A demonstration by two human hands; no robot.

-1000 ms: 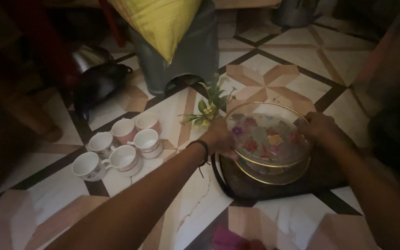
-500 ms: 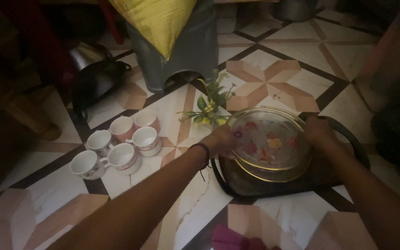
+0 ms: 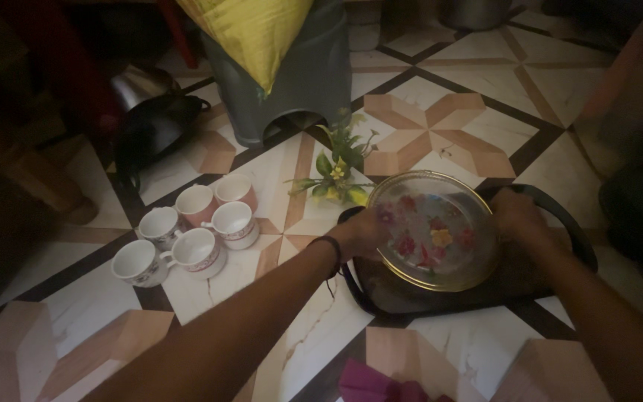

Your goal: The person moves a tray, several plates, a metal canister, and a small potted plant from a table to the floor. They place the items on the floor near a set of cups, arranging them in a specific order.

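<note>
While both hands sit on opposite edges of the glass plates (image 3: 434, 231), the stack rests low on the dark tray (image 3: 478, 286) at centre right of the frame. The left hand (image 3: 366, 232) closes its grip on the left rim, and the right hand (image 3: 513, 216) closes on the right rim; each holds the glass, fingers curled over the gold-trimmed edge. These plates are clear with red, purple and yellow flower prints, and at least one more seems to lie beneath the top one, though the dim light makes a count uncertain.

Judging by how they lie, the step in hand is setting the plates down on the tray, and it looks nearly complete. Any next move would call for a level, even hold on both sides, since glass on glass slips and chips easily, and the tray's raised handle stands just beside the right hand.

Left of centre, five cups (image 3: 191, 232) cluster on the patterned floor (image 3: 440, 119). A sprig of artificial flowers (image 3: 338, 173) lies just above the tray, near a grey stool (image 3: 299, 82) bearing a yellow cushion (image 3: 251, 30).
</note>
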